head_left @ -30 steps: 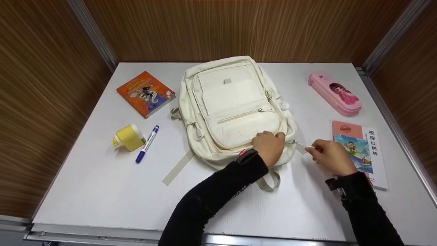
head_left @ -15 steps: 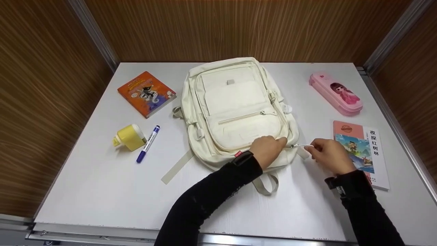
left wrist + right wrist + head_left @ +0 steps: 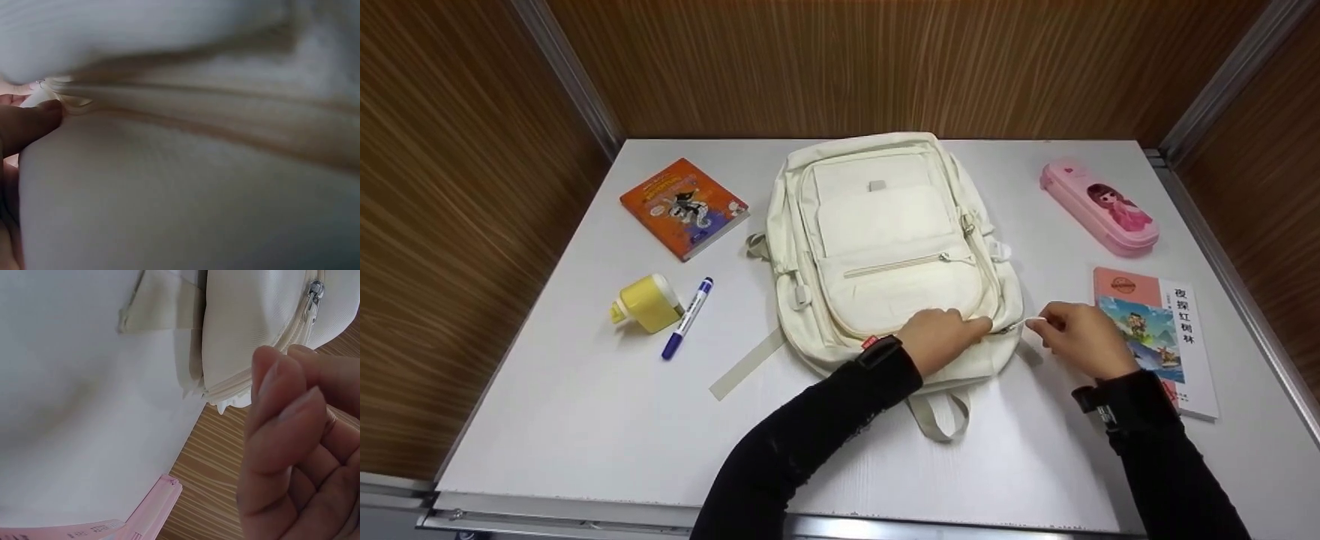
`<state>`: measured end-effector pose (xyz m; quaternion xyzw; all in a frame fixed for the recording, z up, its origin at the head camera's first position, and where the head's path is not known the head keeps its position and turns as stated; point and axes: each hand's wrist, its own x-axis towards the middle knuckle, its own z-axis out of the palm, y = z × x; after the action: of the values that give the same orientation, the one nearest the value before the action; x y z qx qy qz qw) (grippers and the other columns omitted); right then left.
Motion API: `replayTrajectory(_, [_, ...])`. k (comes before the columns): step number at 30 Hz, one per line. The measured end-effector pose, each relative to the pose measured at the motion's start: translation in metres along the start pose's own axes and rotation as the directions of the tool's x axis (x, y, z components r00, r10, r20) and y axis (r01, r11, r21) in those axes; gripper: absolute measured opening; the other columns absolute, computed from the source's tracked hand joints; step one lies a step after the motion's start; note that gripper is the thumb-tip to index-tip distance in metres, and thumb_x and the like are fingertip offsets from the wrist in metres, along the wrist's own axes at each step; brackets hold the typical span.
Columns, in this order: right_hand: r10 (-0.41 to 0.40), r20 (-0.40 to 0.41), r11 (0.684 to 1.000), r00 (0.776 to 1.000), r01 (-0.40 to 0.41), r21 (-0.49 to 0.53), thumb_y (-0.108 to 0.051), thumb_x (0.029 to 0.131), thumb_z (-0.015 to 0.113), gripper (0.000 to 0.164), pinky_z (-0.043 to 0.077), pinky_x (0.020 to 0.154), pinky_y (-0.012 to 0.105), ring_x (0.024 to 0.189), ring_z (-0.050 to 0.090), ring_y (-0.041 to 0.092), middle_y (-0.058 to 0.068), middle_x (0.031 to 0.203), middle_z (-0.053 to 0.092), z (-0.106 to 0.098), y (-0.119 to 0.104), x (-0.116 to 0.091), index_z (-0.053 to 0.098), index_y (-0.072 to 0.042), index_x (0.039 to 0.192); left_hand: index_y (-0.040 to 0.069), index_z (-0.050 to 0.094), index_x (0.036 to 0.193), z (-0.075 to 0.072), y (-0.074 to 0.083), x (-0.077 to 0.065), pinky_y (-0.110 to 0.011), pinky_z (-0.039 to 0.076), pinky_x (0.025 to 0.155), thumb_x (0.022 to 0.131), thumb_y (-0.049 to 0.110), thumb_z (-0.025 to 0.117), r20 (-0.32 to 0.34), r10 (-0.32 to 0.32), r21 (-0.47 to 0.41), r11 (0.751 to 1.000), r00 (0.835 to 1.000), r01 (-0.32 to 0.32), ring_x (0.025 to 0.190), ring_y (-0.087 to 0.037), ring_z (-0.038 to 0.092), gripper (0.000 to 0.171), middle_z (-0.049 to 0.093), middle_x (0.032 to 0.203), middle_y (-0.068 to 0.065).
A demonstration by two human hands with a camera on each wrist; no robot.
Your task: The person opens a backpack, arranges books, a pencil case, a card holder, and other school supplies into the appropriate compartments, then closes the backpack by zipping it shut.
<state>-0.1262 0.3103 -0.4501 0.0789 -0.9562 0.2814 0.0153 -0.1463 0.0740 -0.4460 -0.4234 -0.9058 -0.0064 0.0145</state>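
Note:
A cream backpack (image 3: 885, 225) lies front side up in the middle of the table. My left hand (image 3: 943, 341) grips its fabric at the lower edge, beside the zipper seam. In the left wrist view the thumb (image 3: 34, 126) presses on the cloth under the seam, and the other fingers are mostly hidden. Off the bag's lower right corner, my right hand (image 3: 1084, 341) pinches the pale cord of a zipper pull between thumb and forefinger. The cord runs taut to the metal slider (image 3: 1005, 329), which also shows above the fingertips in the right wrist view.
A pink pencil case (image 3: 1101, 206) and a book with a pink and white cover (image 3: 1155, 337) lie to the right. On the left are an orange book (image 3: 684, 206), a yellow bottle (image 3: 645, 304) and a blue marker (image 3: 688, 319). Straps (image 3: 746, 367) trail from the bag.
The backpack has shifted to the right and a little towards me. My left hand has slid slightly left and nearer along its lower edge. The right hand keeps its pinch, almost still.

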Motion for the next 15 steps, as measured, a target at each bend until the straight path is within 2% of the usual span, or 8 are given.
replayTrajectory(7, [0.018,-0.030,1.000,0.999,-0.019,-0.012,-0.024,0.095,0.064,0.024,0.034,0.046,0.025,0.051,0.045,0.010,0.002,0.061,0.058,-0.0047,0.0077,-0.0017,0.068,-0.005,0.081,0.016,0.052,0.113,0.0023,-0.0027,-0.0028,-0.032,0.055,0.059,0.102,0.036,0.041,-0.026,0.044,-0.002,0.999,0.999,-0.044,0.071,-0.019,0.067,0.025,0.067,0.079,-0.004])
replayTrajectory(15, [0.017,-0.022,1.000,1.000,-0.017,-0.011,-0.028,0.095,0.063,0.027,0.036,0.047,0.025,0.052,0.048,0.010,0.007,0.063,0.062,-0.0072,0.0101,0.0002,0.069,-0.005,0.083,0.017,0.053,0.112,0.0029,-0.0050,-0.0075,-0.030,0.053,0.059,0.101,0.035,0.044,-0.036,0.085,0.001,0.996,0.996,-0.085,0.072,-0.017,0.065,0.022,0.067,0.080,-0.003])
